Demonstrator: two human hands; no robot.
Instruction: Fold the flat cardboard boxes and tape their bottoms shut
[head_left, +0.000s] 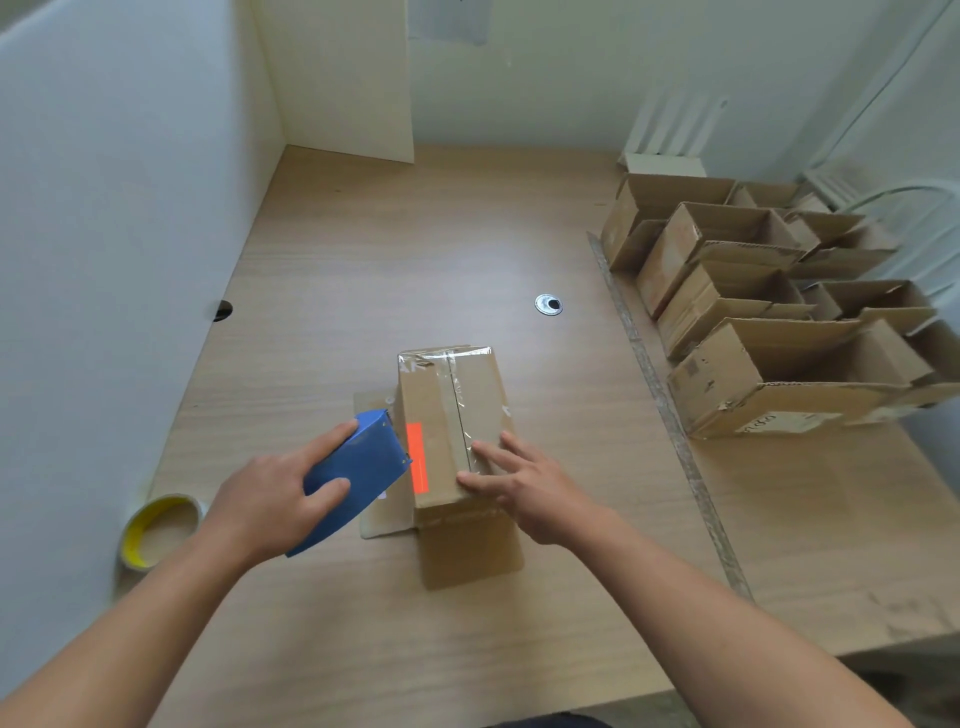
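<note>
A cardboard box (441, 415) stands upside down in the middle of the wooden table (363, 270), its flaps spread flat under it. Clear tape runs along the seam of its upturned bottom, and an orange label sits on the left half. My right hand (524, 493) rests with straight fingers on the near right part of that taped bottom. My left hand (270, 499) grips a blue tape dispenser (358, 473), whose head is beside the box's left edge.
A roll of tape with a yellow core (158, 530) lies at the table's left edge by the white wall. Several folded open boxes (779, 322) are packed together on the right side. A round cable grommet (548, 304) is set in the tabletop.
</note>
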